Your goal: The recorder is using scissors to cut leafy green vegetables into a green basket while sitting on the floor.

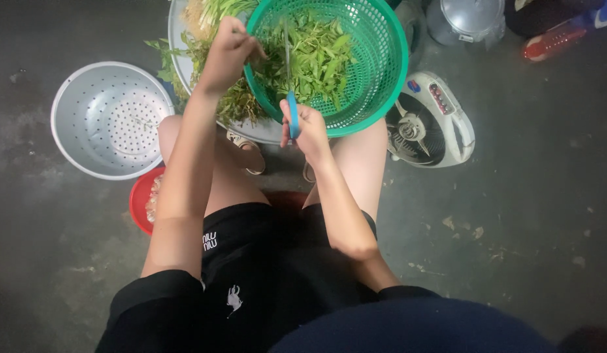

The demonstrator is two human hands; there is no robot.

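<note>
Where baskets sit, stained concrete floor point(525, 216)

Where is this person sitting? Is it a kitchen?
Probably a home cooking spot on a bare concrete floor, maybe a back kitchen or yard. A green basket of leafy herbs, a white colander and a small fan all sit on the ground, not on a counter.

Two colanders: one green basket point(375, 72), one white colander point(107, 117). One fan point(429, 123), one red bowl point(141, 199). Scissors point(292, 114): apparently one pair.
</note>
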